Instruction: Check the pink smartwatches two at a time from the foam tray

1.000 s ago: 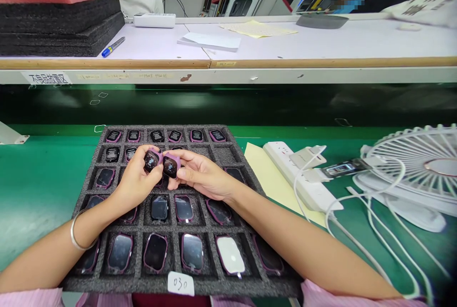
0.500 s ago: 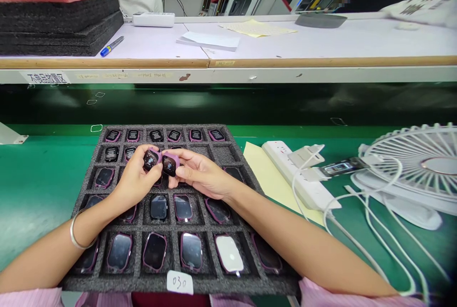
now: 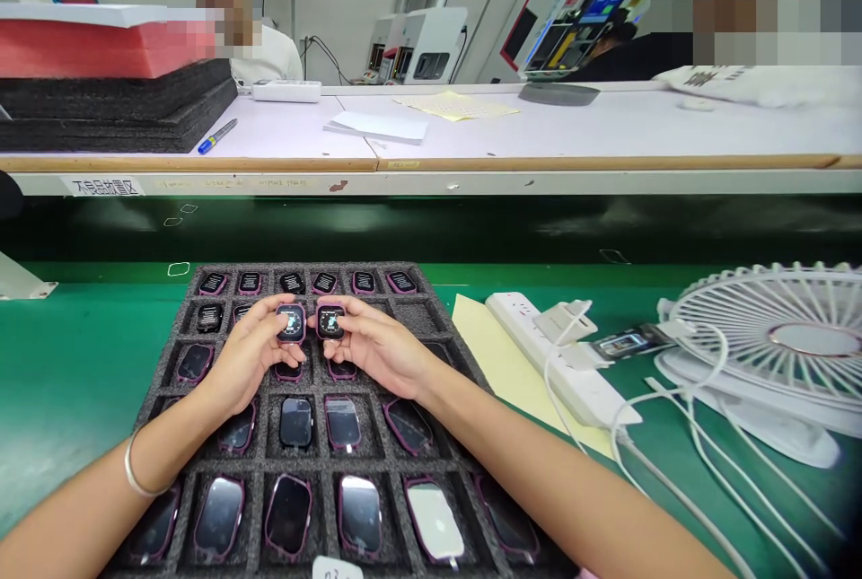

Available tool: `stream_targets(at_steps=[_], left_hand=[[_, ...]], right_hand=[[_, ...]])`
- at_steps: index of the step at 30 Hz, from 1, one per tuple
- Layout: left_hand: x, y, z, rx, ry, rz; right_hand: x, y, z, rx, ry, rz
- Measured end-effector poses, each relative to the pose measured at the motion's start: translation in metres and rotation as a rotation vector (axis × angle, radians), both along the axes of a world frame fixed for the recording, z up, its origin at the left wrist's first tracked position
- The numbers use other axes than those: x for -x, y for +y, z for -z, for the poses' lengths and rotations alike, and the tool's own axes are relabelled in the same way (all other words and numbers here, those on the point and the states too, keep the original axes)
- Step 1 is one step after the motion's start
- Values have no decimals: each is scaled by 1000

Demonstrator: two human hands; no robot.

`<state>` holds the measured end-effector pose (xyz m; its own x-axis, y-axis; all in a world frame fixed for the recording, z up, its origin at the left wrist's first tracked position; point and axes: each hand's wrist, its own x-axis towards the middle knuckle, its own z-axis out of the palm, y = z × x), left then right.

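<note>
My left hand (image 3: 246,350) pinches a purple-framed smartwatch (image 3: 291,324) by its edges, its dark screen lit with a watch face. A second smartwatch (image 3: 330,322) of the same kind is in my right hand (image 3: 377,341), also lit, with the thumb against its side. Both watches are held side by side, a small gap apart, above a black foam tray (image 3: 417,319). In the tray's compartments lie many more watch bodies, such as a dark-screened watch (image 3: 297,422) and one with a white face (image 3: 435,521). My hands hide some middle compartments.
Right of the tray are yellow paper (image 3: 471,328), a white power strip (image 3: 558,359) with plugs and cables, and a white fan (image 3: 774,337). Behind runs a raised shelf (image 3: 471,135) with stacked foam (image 3: 114,103), a pen (image 3: 217,136) and papers. A person in white (image 3: 276,54) is beyond it.
The two watches, tilted and close together before, are now turned more upright towards me and slightly apart. Their screens show brighter faces. The view has tipped up a little.
</note>
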<state>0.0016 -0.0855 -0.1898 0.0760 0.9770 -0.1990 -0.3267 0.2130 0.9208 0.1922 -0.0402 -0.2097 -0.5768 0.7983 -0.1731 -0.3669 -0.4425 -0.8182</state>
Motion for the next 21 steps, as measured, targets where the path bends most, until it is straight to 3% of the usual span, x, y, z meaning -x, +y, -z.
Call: stream_targets(at_steps=[21], left_hand=[[0, -1, 3, -129, 144, 25]], right_hand=[[0, -6, 5, -148, -46, -32]])
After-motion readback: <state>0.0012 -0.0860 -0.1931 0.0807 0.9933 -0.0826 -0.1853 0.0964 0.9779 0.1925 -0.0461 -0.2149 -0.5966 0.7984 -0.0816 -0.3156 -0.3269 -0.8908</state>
